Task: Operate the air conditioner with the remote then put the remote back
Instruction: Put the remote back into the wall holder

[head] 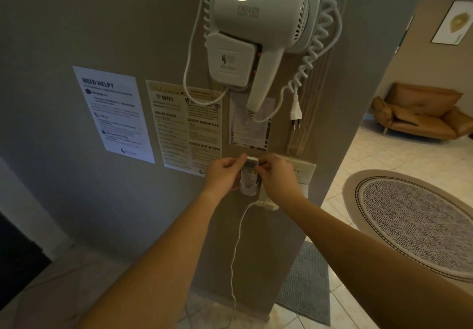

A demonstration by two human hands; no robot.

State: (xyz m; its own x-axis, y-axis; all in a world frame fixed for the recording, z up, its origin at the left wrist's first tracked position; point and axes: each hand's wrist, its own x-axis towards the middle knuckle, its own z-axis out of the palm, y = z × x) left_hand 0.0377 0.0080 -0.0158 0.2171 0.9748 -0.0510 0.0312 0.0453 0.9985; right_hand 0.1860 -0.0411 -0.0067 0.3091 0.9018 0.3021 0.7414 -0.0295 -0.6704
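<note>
A small white remote point(250, 166) stands upright in a white holder point(248, 186) fixed to the grey wall. Its lower part is inside the holder and its top sticks out. My left hand point(225, 171) pinches the remote's top left edge. On the other side, my right hand point(275, 172) grips its top right edge. My fingers hide part of the remote's face. No air conditioner is in view.
A white hair dryer point(258, 34) with a coiled cord hangs on the wall above. Printed notices point(115, 113) are stuck to the left. A socket plate point(303, 171) and a plugged white cable point(238, 239) lie beside the holder. A round rug point(414, 221) and a brown sofa point(422, 112) are to the right.
</note>
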